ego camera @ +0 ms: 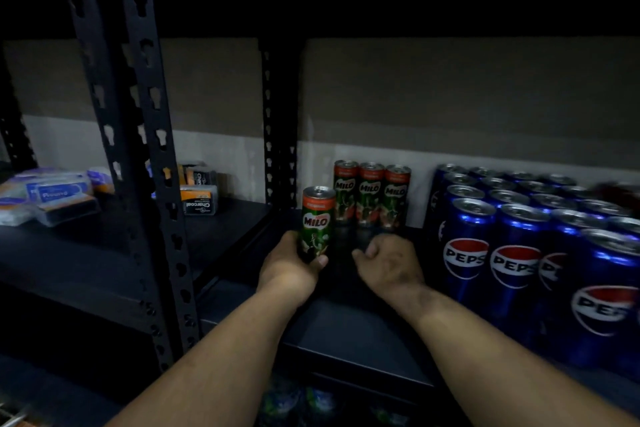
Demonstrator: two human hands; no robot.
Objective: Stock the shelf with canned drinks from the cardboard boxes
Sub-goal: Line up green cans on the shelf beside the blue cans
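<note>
On shelf (346,322): four Milo cans (372,196), left hand (289,267) gripping one.

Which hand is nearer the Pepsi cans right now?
The right hand. It is curled, holding nothing visible, just left of the Pepsi cans. The left hand is farther left, gripping a Milo can.

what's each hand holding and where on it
The left hand grips a Milo can around its lower part. The right hand is curled and holds nothing visible.
</note>
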